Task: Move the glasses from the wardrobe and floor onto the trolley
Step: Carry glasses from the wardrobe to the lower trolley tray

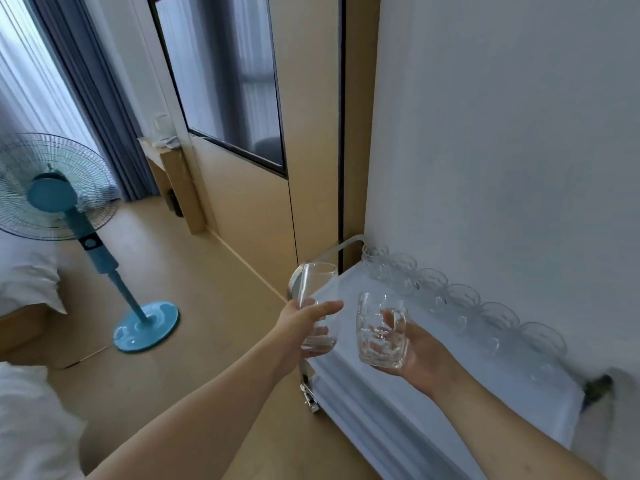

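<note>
My left hand [304,323] grips a tall smooth clear glass [317,289] at its lower half, held over the near left corner of the trolley. My right hand [420,351] holds a short dimpled glass mug [381,332] from behind, above the trolley's white top shelf [349,289]. Several clear glasses [464,296] stand in a row along the shelf's far edge, against the white wall. The trolley has a metal frame [341,247] and a lower shelf beneath.
A blue standing fan [59,195] is on the wooden floor at left. Beside it a bed with white bedding [24,271]. A wooden wardrobe with a dark glass panel [225,74] stands behind the trolley. A kettle sits on a small desk [161,133] further back.
</note>
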The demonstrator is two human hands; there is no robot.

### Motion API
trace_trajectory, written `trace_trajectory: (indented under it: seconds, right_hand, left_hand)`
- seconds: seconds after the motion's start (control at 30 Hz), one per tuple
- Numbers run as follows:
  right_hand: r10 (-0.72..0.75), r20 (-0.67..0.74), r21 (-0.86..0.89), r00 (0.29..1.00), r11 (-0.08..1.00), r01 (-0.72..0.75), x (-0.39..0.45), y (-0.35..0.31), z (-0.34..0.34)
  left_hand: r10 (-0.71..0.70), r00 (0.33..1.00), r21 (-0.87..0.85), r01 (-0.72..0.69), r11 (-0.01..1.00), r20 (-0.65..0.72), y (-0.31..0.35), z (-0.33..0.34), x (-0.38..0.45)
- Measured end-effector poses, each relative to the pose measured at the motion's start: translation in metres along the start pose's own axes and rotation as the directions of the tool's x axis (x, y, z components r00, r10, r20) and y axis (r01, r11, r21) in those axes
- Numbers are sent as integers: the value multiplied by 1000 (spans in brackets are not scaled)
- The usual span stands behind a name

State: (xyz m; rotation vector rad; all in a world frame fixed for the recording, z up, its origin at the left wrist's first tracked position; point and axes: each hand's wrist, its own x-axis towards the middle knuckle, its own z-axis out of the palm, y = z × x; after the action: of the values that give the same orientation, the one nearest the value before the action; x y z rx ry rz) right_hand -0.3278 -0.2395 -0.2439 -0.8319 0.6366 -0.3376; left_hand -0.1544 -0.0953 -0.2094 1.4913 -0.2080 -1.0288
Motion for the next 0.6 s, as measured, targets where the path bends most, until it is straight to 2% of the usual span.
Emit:
trace_trajectory:
  seconds: [0.1, 0.27, 0.43, 0.6]
  right_hand:
    - [-40, -10, -60, 999, 997, 39, 13, 8, 19]
    - [-36, -65, -180, 997, 983, 24, 37, 11, 21]
    - [-90, -135, -130, 987, 989, 72, 76, 6, 15]
    - [-74, -142, -179, 987, 983, 48, 128, -2, 4]
  left_hand:
    - [-28, 1000, 7, 27, 1000, 13, 5, -19, 24]
    - [-60, 997, -26, 61, 998, 46, 7, -34, 64]
    - [-103, 992, -4, 103, 995, 79, 7, -39, 105]
    - [-103, 992, 115, 94, 989, 75, 13, -38, 145]
